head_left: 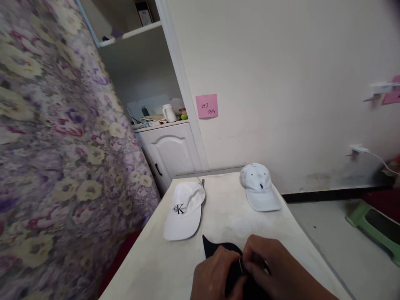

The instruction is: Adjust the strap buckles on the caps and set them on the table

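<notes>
Both my hands meet at the bottom edge of the view over a black cap (215,248) lying on the white table (156,266). My left hand (212,277) is closed on the black fabric. My right hand (271,266) pinches a small metal buckle on the cap's strap, fingers pressed together. Only the cap's brim tip shows past my fingers. Farther back lie two white caps: one with a black "CK" logo (185,208) at the left, and one with a small dark emblem (258,186) at the right.
A flowered purple curtain or cover (56,146) fills the left side. Behind the table stand a white cabinet (170,152) with a jug (169,113) on top and a wall with a pink note (206,106). A green stool (375,227) stands on the floor at right.
</notes>
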`<state>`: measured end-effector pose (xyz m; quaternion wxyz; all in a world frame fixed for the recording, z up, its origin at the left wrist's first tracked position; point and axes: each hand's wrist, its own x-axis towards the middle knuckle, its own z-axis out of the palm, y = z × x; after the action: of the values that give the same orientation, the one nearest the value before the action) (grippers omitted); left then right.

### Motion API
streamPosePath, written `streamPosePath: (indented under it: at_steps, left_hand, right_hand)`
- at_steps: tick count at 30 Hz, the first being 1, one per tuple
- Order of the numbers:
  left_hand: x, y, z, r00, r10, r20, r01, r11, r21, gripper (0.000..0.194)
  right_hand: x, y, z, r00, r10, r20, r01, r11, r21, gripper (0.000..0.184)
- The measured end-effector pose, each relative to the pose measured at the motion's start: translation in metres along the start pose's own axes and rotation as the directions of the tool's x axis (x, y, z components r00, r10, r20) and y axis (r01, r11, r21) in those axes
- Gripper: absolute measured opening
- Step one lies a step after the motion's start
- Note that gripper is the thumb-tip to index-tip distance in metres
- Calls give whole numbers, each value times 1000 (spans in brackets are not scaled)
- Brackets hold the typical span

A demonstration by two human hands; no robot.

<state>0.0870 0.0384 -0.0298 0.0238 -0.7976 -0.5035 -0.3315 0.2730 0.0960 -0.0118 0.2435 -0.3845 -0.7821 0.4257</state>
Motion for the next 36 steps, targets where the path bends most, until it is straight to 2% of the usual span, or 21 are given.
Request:
streamPosePath:
  at_steps: [4, 7, 14, 19, 23, 25, 27, 31, 33, 36]
  left_hand:
    - [2, 1, -1, 1000, -1, -25, 1, 1000, -18, 26]
    - [3, 3, -4, 999, -32, -2, 32, 998, -63, 26]
    - [4, 7, -7, 990, -116, 77, 124, 988, -98, 20]
    - [6, 9, -10, 991, -135, 7, 134, 979, -153, 25]
    - [7, 9, -13, 969, -241, -54, 221, 945, -242, 22]
    - [6, 7, -15, 956, -283, -84, 249, 926, -283, 24]
    - [3, 4, -16, 951, -299, -84, 260, 914, -310, 27]
    - [1, 2, -20, 955, -284, -82, 241, 908, -342, 28]
    - [2, 3, -20, 956, -271, -110, 216, 908, -359, 28]
    - [4, 6, -20, 965, -251, -83, 204, 906, -371, 29]
  right_hand:
    - [2, 4, 2, 998, -61, -25, 61, 998, -31, 14]
    - [2, 8, 6, 991, -125, -55, 123, 992, -41, 14]
    - [1, 10, 6, 996, -63, -64, 65, 998, 26, 12]
    - [7, 9, 4, 988, -89, -126, 105, 987, 124, 9]
    - [10, 11, -5, 977, -140, -163, 181, 944, 276, 5]
    - [12, 14, -10, 987, -102, -120, 141, 914, 380, 7]
    - [15, 19, -11, 996, -92, -10, 85, 869, 487, 16]
    - [20, 27, -7, 964, -173, 203, 9, 782, 623, 32]
    - [22, 28, -3, 954, -186, 234, -15, 752, 659, 35]
    - [25, 30, 4, 957, -174, 234, -36, 726, 687, 35]
